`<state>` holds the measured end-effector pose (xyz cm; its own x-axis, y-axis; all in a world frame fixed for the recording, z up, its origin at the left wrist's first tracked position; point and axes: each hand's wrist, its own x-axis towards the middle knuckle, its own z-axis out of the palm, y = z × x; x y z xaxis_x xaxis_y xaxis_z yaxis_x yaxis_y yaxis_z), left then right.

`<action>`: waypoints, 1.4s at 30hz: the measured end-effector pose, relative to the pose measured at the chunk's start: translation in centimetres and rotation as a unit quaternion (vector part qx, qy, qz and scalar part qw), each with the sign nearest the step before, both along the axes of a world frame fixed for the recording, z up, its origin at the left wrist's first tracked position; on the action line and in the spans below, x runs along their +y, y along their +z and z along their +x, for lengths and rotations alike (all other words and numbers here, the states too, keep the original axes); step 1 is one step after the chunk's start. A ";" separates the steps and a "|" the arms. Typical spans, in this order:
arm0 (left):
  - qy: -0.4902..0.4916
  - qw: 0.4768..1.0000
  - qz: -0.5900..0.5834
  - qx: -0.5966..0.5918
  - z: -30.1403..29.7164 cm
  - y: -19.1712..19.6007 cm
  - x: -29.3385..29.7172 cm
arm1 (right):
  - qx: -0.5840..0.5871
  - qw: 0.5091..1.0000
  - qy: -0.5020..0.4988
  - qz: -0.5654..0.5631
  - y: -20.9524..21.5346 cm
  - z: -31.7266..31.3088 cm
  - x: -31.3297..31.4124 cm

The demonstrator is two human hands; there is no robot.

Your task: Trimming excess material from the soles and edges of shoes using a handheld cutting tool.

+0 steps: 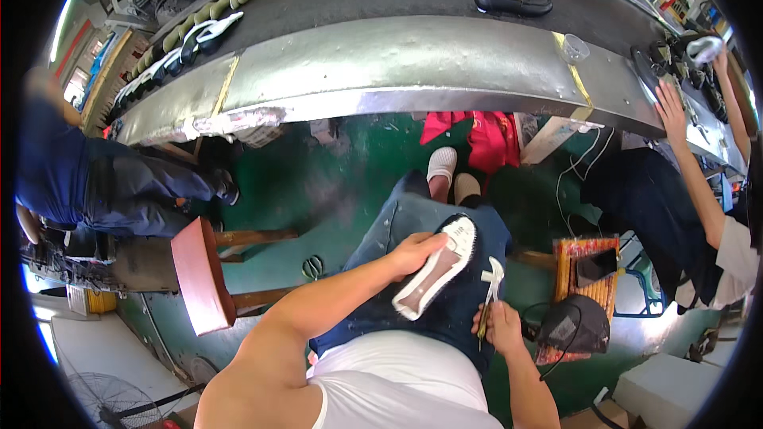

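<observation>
My left hand [415,254] is closed around a shoe [455,264] that lies sole side up across my thighs. Its underside is brown down the middle, with a white folded margin and a dark edge round the toe. In my right hand [502,327] are silver lasting pincers [493,276] with a hammer-like knob on the side of the head. Their head points away from me, just right of the shoe and apart from it. The fingers partly cover the handles.
A metal-edged bench [381,63] crosses ahead, carrying several shoes, including a black loafer [513,1]. Scissors [312,268] lie on the floor by a brown stool [203,278]. A black bag-like thing [576,326] rests on the right-hand seat. Co-workers are on both sides.
</observation>
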<state>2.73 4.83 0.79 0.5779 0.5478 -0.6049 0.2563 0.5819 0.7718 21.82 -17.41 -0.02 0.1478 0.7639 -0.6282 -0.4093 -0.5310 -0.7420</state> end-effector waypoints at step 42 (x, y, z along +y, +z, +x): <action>0.208 0.686 0.570 0.401 8.4 8.8 74.6 | 0.113 0.964 -0.025 -0.237 3.9 14.0 20.4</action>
<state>11.08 79.44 9.63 -0.0393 0.9459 0.3222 0.8595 -0.1325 0.4937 35.87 2.97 3.90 -0.0051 0.3777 -0.9259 -0.5663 -0.7642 -0.3086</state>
